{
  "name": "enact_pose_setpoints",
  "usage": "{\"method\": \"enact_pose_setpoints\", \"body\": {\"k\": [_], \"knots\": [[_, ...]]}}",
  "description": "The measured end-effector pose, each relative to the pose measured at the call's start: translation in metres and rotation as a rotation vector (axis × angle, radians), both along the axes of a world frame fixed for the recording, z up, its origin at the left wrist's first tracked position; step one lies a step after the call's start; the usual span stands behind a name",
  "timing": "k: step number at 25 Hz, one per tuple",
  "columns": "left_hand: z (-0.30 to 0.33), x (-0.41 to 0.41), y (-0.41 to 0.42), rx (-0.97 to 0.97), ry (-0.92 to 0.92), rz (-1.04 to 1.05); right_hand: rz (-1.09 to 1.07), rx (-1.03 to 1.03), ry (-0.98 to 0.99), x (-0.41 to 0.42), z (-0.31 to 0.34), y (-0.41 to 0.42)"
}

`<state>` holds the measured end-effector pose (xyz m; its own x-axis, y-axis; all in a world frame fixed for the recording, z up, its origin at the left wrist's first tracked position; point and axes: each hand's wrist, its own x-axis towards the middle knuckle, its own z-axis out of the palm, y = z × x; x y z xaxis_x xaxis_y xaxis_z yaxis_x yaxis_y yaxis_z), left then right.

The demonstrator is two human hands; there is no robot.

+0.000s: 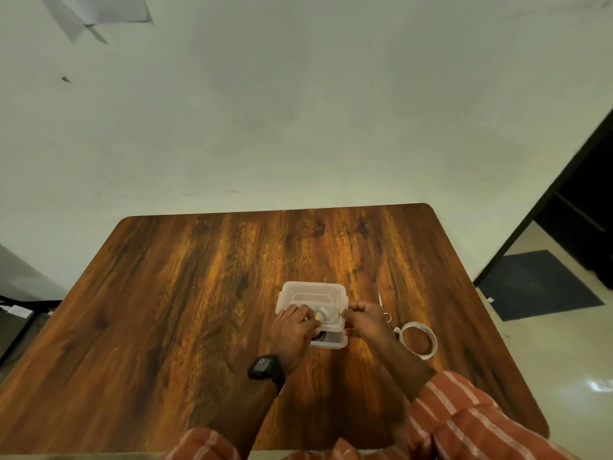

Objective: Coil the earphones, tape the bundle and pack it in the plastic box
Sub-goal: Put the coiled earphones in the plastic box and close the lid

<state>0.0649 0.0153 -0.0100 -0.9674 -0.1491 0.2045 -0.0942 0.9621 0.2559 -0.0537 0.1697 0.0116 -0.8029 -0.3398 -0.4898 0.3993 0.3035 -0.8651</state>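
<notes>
A small clear plastic box (331,343) stands on the wooden table (199,293), right of centre near me. Its clear lid (313,295) lies over it, shifted toward the far side, so the box's near edge shows below. My left hand (293,330) grips the lid's near left side and my right hand (365,318) grips its near right corner. Through the plastic, between my hands, I see dark earphone cable and a pale yellowish bit (319,317); the rest of the bundle is hidden.
A roll of white tape (418,338) lies just right of my right wrist. Small scissors (383,307) lie behind my right hand. The table's right edge is near the tape. A dark doorway and mat are at the far right.
</notes>
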Motion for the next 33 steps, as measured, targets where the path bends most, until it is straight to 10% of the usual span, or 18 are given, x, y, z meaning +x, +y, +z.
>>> {"method": "enact_pose_setpoints", "body": {"k": [10,14,19,22,25,33], "knots": [[-0.026,0.001,0.011,0.119,-0.212,-0.044,0.101,0.506,0.345,0.014,-0.045,0.018],[-0.029,0.003,0.000,0.166,-0.068,0.338,0.158,0.560,0.318,0.006,-0.054,0.017],[-0.033,-0.010,-0.029,1.330,-0.238,0.807,0.124,0.436,0.067,-0.010,-0.083,0.014],[-0.040,-0.007,-0.037,1.562,-0.273,0.930,0.046,0.202,-0.158,-0.012,-0.057,0.004],[-0.048,-0.006,-0.037,1.397,-0.180,0.933,0.052,0.213,-0.203,-0.011,-0.042,0.001],[-0.025,-0.002,-0.006,0.745,-0.080,0.812,0.200,0.581,0.444,0.009,-0.051,0.017]]}}
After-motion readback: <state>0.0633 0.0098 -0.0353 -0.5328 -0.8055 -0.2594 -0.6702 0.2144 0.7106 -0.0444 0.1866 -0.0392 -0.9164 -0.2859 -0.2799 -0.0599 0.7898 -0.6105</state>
